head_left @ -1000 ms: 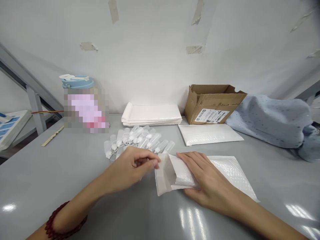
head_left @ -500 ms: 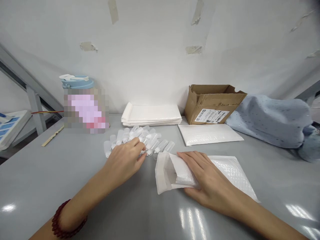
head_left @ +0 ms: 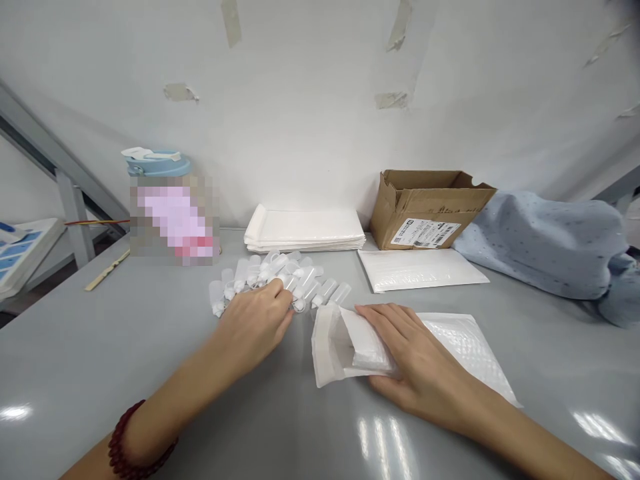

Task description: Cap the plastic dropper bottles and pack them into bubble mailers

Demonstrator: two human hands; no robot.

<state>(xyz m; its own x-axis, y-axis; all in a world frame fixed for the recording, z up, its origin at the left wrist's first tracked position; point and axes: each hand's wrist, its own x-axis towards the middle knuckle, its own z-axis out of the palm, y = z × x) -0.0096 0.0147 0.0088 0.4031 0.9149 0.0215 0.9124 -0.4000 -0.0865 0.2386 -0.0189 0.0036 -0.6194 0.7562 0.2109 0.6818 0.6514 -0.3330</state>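
A loose pile of small translucent plastic bottles [head_left: 306, 283] with white tips lies in the middle of the table. My left hand [head_left: 263, 315] reaches into the pile's near edge, its fingers curled and closed with the thumb. What lies between those fingertips is hidden. To the right, my right hand [head_left: 407, 353] grips a white bubble mailer [head_left: 463, 340] lying on the table. Thumb below and fingers above press its sides, so its mouth gapes towards the left. The mailer's flap [head_left: 326, 347] is folded out, and its inside is mostly in shadow.
A stack of white mailers [head_left: 305, 229] lies against the wall. Another bubble mailer [head_left: 423, 270] rests in front of an open cardboard box [head_left: 433, 210]. Pale blue fabric [head_left: 545, 243] lies at the right. A blue-lidded container [head_left: 159, 165], partly blurred, stands at the back left.
My left hand's fingers have dipped lower among the bottles, and its thumb and index finger have drawn together. My right hand and the mailer have kept their place.
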